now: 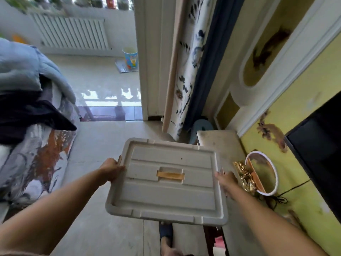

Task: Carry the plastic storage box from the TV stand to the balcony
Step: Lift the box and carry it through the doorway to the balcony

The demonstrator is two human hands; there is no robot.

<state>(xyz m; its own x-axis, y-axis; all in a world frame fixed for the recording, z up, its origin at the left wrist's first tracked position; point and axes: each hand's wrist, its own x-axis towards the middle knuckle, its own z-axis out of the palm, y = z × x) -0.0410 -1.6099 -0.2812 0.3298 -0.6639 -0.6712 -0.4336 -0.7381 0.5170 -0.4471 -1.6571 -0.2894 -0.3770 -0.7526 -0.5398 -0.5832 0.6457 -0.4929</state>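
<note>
I hold a grey plastic storage box [169, 183] with a ribbed lid and an orange handle in front of me, off the floor. My left hand [111, 169] grips its left edge and my right hand [226, 180] grips its right edge. The box hangs partly over the tiled floor and partly over the left end of the pale TV stand [219, 141]. Straight ahead the balcony doorway [108, 100] stands open, with a sunlit balcony floor and a white radiator [72, 32] beyond.
A sofa [35, 156] piled with blankets and dark clothes lines the left side. A door frame [155, 58] and patterned curtain [186, 74] stand right of the doorway. A round mirror [262, 174] and gold ornament sit on the TV stand; a black TV [319, 156] is at right. A printed bucket [130, 58] stands on the balcony.
</note>
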